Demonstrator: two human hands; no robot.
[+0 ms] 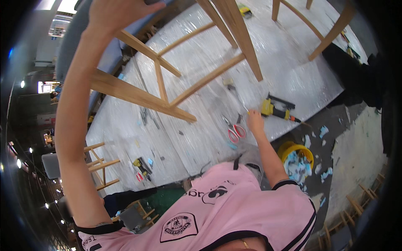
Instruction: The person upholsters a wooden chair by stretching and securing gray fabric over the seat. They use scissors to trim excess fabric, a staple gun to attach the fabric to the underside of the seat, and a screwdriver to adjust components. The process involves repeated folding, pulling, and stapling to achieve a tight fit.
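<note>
A wooden chair (142, 98) lies tipped over on the table, its legs and crossbars pointing toward me and its grey upholstery (73, 52) at the upper left. My left hand (119, 14) reaches to that upholstered end, thumb stretched out; the other fingers are cut off by the upper edge. Low on the right, my right hand (256, 121) is closed around a thin tool with a metal shaft (243, 103), its handle mostly hidden. Beside that hand lie a yellow and black nail or staple gun (274, 109) and red-handled pliers or cutters (235, 133).
Clear plastic film covers the table (167, 144). A yellow bucket (310, 155) of scraps stands on the littered floor. Another staple gun (142, 166) lies at the left, near a smaller wooden frame (102, 167). More chair legs (331, 37) rise at the upper right, near a dark-clothed person (356, 75).
</note>
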